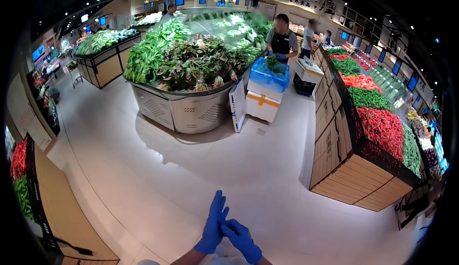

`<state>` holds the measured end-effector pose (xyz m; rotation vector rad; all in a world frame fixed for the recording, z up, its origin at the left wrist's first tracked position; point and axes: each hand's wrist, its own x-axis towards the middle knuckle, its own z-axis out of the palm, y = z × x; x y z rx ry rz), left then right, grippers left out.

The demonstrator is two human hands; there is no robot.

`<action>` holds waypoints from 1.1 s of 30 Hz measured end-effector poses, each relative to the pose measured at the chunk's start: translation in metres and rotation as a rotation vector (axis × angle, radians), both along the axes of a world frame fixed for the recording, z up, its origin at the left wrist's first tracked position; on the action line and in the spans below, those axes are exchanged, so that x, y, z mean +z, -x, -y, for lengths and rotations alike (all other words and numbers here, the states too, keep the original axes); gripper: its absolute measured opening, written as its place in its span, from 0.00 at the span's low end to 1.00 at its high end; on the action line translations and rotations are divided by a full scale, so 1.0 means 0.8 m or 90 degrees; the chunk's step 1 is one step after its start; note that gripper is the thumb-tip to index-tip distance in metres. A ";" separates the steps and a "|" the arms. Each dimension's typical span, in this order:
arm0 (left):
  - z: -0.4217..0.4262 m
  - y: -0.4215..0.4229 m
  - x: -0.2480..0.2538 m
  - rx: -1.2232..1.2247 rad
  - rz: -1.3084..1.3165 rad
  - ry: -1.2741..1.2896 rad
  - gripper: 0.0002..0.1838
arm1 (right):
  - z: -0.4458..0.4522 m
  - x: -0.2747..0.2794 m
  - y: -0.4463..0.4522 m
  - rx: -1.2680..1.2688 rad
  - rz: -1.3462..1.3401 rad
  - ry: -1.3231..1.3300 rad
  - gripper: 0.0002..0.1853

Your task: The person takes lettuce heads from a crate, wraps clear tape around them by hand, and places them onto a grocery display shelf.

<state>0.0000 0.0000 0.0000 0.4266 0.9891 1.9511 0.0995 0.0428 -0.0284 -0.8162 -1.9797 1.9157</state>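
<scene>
My left hand (212, 227) wears a blue glove and points upward, its fingers stretched out and close together. Against its palm side presses my right hand (243, 242), also in a blue glove. The right fingers are bent and seem to pinch the left glove near the thumb and palm. Exactly what lies under the right fingertips is hidden. Both hands are low in the head view, over the pale floor (191, 183), apart from any produce.
Ahead stands a metal-sided stand (191, 109) of leafy greens. A co-worker (282, 38) handles greens over a blue-lined box (270, 76) on white foam boxes (262, 106). Pepper displays stand right (356, 169) and left (67, 203). A white panel (237, 105) leans near the stand.
</scene>
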 end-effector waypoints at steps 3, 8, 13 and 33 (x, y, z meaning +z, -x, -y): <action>-0.058 0.098 0.027 -0.029 -0.178 0.042 0.30 | -0.053 0.033 0.112 -0.093 -0.105 -0.171 0.09; -0.216 0.145 -0.017 -0.109 -0.052 -0.041 0.27 | -0.210 0.035 0.164 -0.061 0.029 -0.385 0.10; -0.346 0.214 -0.029 -0.146 0.103 -0.024 0.27 | -0.349 -0.001 0.231 0.020 -0.034 -0.429 0.11; -0.853 0.460 -0.004 -0.353 -0.098 0.089 0.23 | -0.865 -0.027 0.446 0.101 -0.209 -0.278 0.08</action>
